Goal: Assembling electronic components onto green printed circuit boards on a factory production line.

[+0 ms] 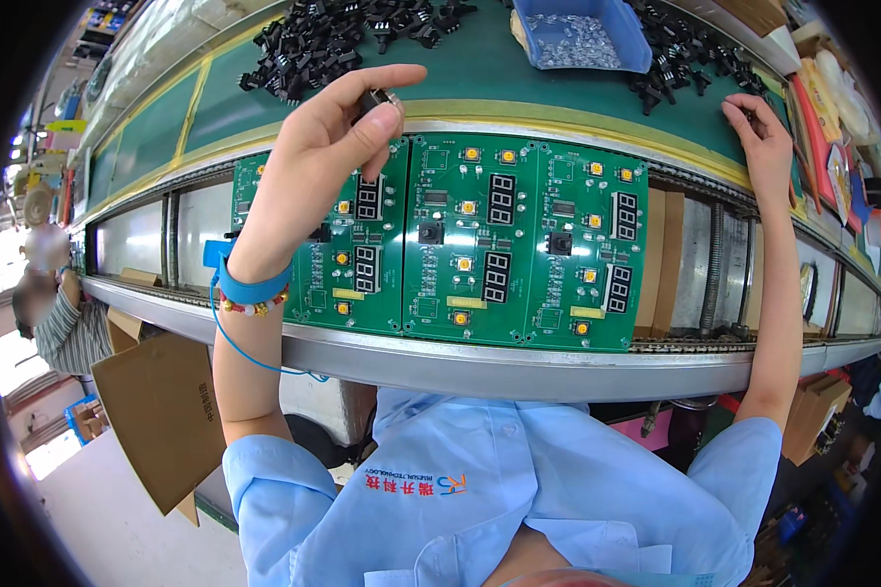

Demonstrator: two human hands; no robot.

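Note:
My left hand (333, 137) is closed on a small black pinned component (372, 101), held between thumb and fingers with one finger stretched out. It is above the left part of a joined green circuit board panel (514, 210). The panel carries displays and yellow-orange buttons, and a black component (560, 244) sits upright on its right section. Another black component (431, 233) stands on the middle section. My right hand (757, 125) is at the green mat's right side, its fingers loosely bent and apart, with nothing visible in them.
A large heap of black components (313, 49) lies on the green mat (470, 93). A blue tray (636, 54) holds small clear parts, with more black components (671, 59) beside it. A metal rail (519, 367) runs along the near side. Another person (64, 323) is at far left.

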